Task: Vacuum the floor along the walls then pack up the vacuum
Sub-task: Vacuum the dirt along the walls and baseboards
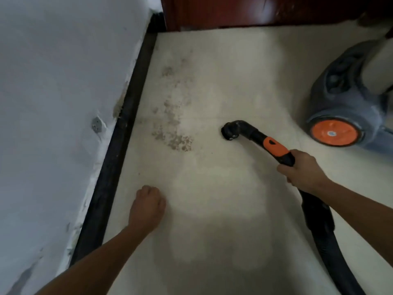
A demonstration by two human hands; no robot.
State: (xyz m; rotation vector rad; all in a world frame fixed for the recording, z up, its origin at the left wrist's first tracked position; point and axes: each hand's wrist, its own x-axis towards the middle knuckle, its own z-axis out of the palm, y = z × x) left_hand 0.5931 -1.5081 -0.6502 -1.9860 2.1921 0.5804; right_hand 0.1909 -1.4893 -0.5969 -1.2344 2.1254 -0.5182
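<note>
One-handed work, seen from the head view: gripping the vacuum handle with the right hand at four o'clock, fingers wrapped round the black tube just behind its orange sleeve. Pointing the elbow nozzle toward ten o'clock, just right of centre, mouth turned down at the floor tile; touching or hovering, cannot tell. Trailing the black hose from under the right hand down to five o'clock and out of frame.

Holding the left hand at seven o'clock, over the tile, fingers curled under into a fist and gripping nothing, near the dark skirting board.

Lying at ten o'clock from the nozzle and apart from it: a patch of grey-brown dirt, between nozzle and skirting board. Running from eleven to seven o'clock: the skirting board, under a pale, chipped wall.

Sitting at two o'clock, blurred: the grey canister vacuum body, its orange wheel facing the camera, well apart from the dirt. Crossing twelve o'clock: dark red-brown wood; door or furniture, cannot tell.
</note>
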